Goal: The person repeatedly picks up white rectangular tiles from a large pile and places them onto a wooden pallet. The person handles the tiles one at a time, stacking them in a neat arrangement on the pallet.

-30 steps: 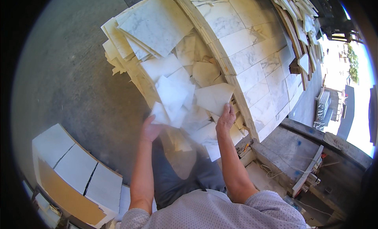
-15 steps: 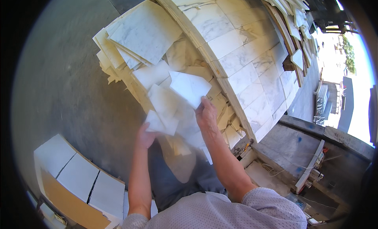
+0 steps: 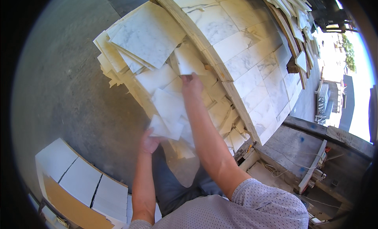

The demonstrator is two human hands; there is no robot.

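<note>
My right hand (image 3: pixel 192 86) reaches forward over a heap of broken marble pieces. Its fingers close on the near edge of a white marble piece (image 3: pixel 190 63), which lies over others beside the wooden beam. Nearer to me and further left, my left hand (image 3: pixel 151 141) grips the edge of a white marble offcut (image 3: pixel 164 127), thumb on top. Another pale marble piece (image 3: pixel 169 104) overlaps that offcut; what supports it underneath is hidden. Large grey-veined marble slabs (image 3: pixel 151 30) lie stacked at the far left of the heap.
A wooden beam (image 3: pixel 212 61) divides the heap from rows of flat marble tiles (image 3: pixel 244 51). More offcuts (image 3: pixel 301 20) are piled at the far right. White tile stacks (image 3: pixel 78 172) stand at lower left. A stone-topped bench with cables and a tool (image 3: pixel 313 166) is at right.
My right hand has moved forward and slightly left with its white marble piece, onto the heap near the beam. My left hand stays in about the same place, holding its offcut.
</note>
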